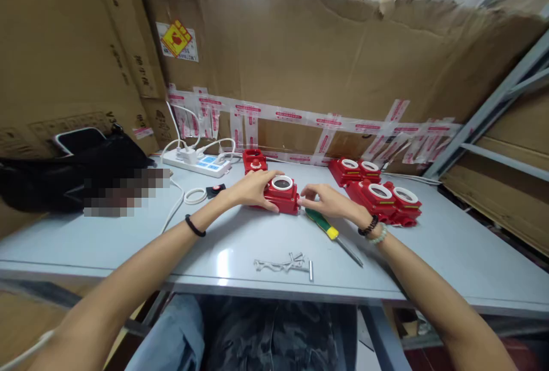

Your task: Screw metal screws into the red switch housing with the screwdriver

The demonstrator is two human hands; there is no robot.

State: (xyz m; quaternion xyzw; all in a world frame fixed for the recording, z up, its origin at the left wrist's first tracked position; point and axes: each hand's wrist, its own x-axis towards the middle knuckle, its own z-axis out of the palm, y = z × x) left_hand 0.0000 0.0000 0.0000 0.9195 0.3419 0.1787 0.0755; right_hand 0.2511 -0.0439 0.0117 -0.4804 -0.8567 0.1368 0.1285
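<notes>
A red plastic box with a white ring on top stands in the middle of the grey table. My left hand grips its left side. My right hand touches its right side with the fingertips. A screwdriver with a green and yellow handle lies just under my right hand. Several silver screws lie nearer the front edge.
More red boxes with white rings are grouped at the right, and another red box stands behind. A white power strip with cables and a black bag with a phone lie at the left. Cardboard walls the back.
</notes>
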